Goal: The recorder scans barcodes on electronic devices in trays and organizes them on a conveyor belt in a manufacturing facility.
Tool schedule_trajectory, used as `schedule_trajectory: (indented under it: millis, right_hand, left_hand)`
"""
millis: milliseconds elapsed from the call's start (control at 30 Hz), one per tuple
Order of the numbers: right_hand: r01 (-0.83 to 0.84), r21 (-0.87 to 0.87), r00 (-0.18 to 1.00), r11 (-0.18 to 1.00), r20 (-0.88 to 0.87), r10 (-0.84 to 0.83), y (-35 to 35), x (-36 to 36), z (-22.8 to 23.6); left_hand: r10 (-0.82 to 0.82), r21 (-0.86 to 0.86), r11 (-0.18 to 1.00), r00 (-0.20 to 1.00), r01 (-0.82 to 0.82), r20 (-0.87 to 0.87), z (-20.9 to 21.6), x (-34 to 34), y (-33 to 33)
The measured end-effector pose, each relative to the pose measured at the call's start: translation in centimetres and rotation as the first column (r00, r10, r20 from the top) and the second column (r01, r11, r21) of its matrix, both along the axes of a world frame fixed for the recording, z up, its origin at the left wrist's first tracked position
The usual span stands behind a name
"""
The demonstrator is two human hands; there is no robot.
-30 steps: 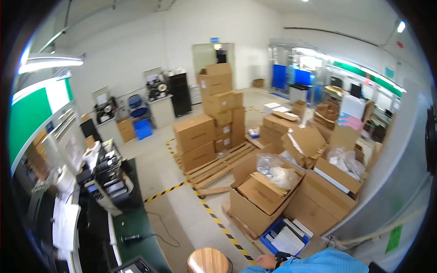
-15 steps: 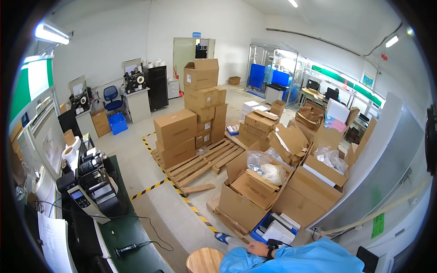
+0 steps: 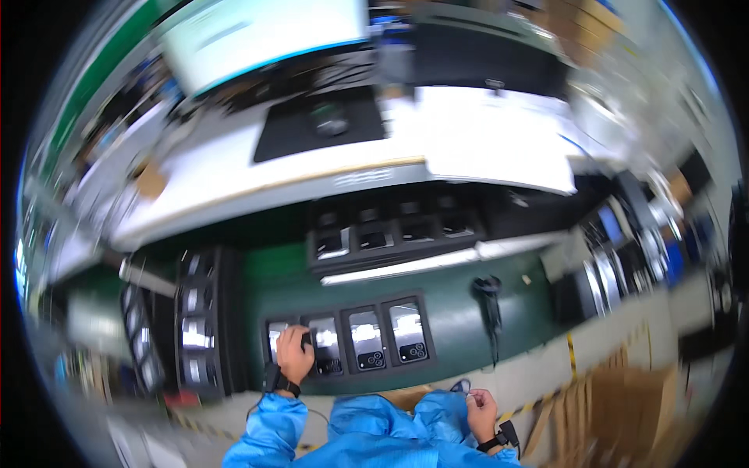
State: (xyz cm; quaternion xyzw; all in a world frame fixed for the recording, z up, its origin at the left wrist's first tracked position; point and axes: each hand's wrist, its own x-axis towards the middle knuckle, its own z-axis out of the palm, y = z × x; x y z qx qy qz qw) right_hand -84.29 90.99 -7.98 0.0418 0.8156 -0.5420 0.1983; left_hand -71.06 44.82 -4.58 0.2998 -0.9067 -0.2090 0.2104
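Phones (image 3: 365, 335) in black tray (image 3: 385, 345), left hand (image 3: 295, 355) at leftmost phone

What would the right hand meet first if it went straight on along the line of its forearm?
Probably the near edge of the green work surface, to the right of the dark tray. How high the right hand is remains unclear, so it might pass above that edge.

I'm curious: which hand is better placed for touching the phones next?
Probably the left hand: it's at the left end of the black tray of phones. The right hand is clear of it.
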Motion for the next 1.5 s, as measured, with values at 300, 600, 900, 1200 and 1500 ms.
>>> schedule_trajectory:
  millis: [300, 600, 900, 1200, 1500]
  right_hand:
    - [0.084, 0.436, 0.68, 0.896, -0.682, 0.268, -3.9, -20.7, -3.2]
    - [0.206, 0.351, 0.729, 0.914, -0.678, 0.096, -6.5, -23.3, -7.8]
    - [0.163, 0.326, 0.604, 0.931, -0.779, 0.167, -6.7, -24.2, -6.2]
    - [0.081, 0.361, 0.635, 0.929, -0.737, 0.231, -4.7, -26.2, -6.5]
    - [0.088, 0.399, 0.628, 0.913, -0.733, 0.26, -3.2, -27.4, -6.4]
  left_hand:
    - [0.492, -0.328, 0.847, 0.852, -0.419, 0.181, -3.1, 4.9, 5.3]
    - [0.459, -0.084, 0.881, 0.884, -0.466, -0.087, -6.7, 5.3, 2.2]
    - [0.598, 0.021, 0.74, 0.643, -0.672, -0.479, -8.1, 4.4, 4.3]
    - [0.552, 0.136, 0.815, 0.682, -0.564, -0.479, -5.4, 4.3, 6.1]
    - [0.004, -0.153, 0.127, -0.155, 0.98, -0.988, 7.2, 3.1, 24.9]
